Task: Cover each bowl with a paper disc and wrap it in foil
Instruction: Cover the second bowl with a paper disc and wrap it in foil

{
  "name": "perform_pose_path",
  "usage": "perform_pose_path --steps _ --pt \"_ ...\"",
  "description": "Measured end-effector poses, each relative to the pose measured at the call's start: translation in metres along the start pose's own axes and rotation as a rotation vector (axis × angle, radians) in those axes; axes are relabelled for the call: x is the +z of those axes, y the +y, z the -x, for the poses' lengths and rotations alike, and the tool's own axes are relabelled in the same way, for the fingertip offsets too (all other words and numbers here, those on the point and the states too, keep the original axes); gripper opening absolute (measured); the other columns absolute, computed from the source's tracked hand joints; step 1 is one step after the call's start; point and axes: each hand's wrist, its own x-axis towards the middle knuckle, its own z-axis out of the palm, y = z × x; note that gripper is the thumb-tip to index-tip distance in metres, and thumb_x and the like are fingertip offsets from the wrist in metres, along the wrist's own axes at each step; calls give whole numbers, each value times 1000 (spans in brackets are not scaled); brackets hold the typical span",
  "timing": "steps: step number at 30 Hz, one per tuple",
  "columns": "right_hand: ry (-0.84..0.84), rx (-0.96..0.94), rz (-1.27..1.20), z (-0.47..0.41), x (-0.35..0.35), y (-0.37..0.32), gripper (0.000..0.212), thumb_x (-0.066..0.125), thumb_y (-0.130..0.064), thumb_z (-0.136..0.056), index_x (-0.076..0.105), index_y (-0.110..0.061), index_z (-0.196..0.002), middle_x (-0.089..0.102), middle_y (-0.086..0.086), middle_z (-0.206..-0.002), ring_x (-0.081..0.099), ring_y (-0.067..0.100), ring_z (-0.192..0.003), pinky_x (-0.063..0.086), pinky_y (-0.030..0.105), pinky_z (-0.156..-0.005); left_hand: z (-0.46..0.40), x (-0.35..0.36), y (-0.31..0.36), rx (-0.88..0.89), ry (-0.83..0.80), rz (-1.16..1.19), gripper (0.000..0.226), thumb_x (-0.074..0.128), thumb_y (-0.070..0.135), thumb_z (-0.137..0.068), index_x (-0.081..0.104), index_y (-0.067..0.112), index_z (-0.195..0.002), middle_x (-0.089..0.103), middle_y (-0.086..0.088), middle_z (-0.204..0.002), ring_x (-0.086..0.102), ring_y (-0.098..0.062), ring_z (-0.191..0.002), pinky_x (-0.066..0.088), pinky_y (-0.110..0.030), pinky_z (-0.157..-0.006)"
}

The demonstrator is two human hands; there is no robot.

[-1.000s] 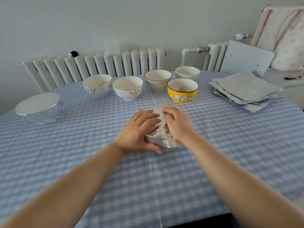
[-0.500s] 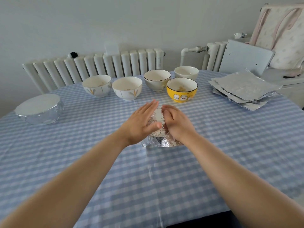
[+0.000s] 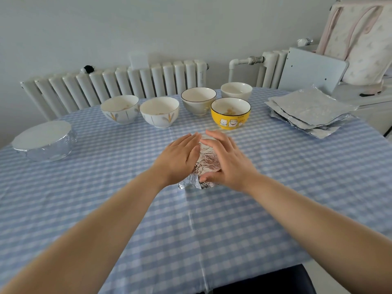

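Note:
A foil-wrapped bowl (image 3: pixel 206 164) stands at the middle of the table, crinkled foil showing between my hands. My left hand (image 3: pixel 177 157) lies flat against its left side with straight fingers. My right hand (image 3: pixel 228 160) presses its right side, fingers straight, thumb low against the foil. Behind stand several unwrapped bowls: two white ones with leaf prints (image 3: pixel 119 109) (image 3: pixel 159 111), a dark-rimmed one (image 3: pixel 198 100), a plain white one (image 3: pixel 236 91) and a yellow cat bowl (image 3: pixel 230 113). A stack of foil sheets (image 3: pixel 307 112) lies at the right.
A finished bowl (image 3: pixel 44 143), foil round its side and a white disc on top, sits at the far left. Radiators (image 3: pixel 118 85) line the wall behind the checked tablecloth (image 3: pixel 106 187). A white board (image 3: pixel 311 68) and a chair stand at the right.
My left hand went from curled over the foil to flat with straight fingers. My right hand's fingers also straightened against the bowl's right side.

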Motion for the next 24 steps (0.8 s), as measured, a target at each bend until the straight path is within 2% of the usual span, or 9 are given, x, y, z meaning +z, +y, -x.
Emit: perform_pose_path --steps 5,9,11,14,16,17,19,22,24 --pt "2 -73 61 4 1 6 106 48 -87 -68 29 -19 -146 26 5 -157 21 28 -149 33 52 -115 0 -1 1 -5 -20 -8 53 22 32 -107 18 17 -158 18 3 -164 10 -9 -151 5 -28 -122" --pt "-88 -18 35 14 -6 3 119 56 -84 -62 9 -25 -154 7 0 -163 4 19 -152 21 41 -118 2 -6 6 -20 -37 -50 55 28 32 -106 14 16 -158 17 1 -164 9 -11 -151 4 -25 -120" --pt "-171 105 -121 21 -13 -1 122 45 -91 -63 2 -25 -157 -1 -8 -164 -2 9 -151 13 32 -119 3 -11 8 -11 -61 -83 58 30 33 -106 11 17 -158 15 2 -165 7 -11 -151 4 -25 -119" --pt "-97 447 -541 17 -27 -8 98 25 -85 -80 23 -22 -155 27 -10 -156 21 5 -146 18 22 -116 4 -19 12 3 -99 -147 60 29 34 -105 8 18 -158 13 2 -165 8 -11 -151 7 -28 -120" --pt "-44 591 -651 4 -34 -6 60 26 -60 -99 48 -20 -139 52 -5 -138 44 12 -133 28 30 -116 4 -24 14 10 -115 -192 61 30 35 -104 6 19 -158 14 2 -165 11 -13 -150 11 -31 -120" --pt "-53 621 -651 -1 -35 -5 48 30 -47 -105 53 -18 -134 57 -3 -132 49 13 -127 31 33 -115 4 -26 16 11 -125 -207 62 31 34 -104 6 20 -158 14 3 -164 12 -13 -150 13 -32 -120" --pt "-81 671 -644 -7 -29 -3 41 36 -32 -107 52 -15 -140 59 -1 -130 54 15 -117 36 35 -112 3 -28 20 -2 -150 -193 62 33 32 -103 7 21 -158 14 4 -164 13 -14 -150 15 -33 -118" --pt "-23 719 -647 -8 -10 1 42 42 -24 -104 49 -15 -144 62 -3 -121 55 11 -105 42 34 -101 -4 -24 25 -69 -107 -48 55 32 32 -105 17 19 -157 22 2 -162 18 -16 -148 18 -34 -117" --pt "18 741 -688 -7 -7 -4 43 40 -21 -103 46 -15 -146 59 -16 -101 50 -1 -87 41 23 -84 -8 -18 30 -115 -36 18 51 29 35 -106 26 20 -155 30 1 -158 25 -19 -146 21 -38 -117"
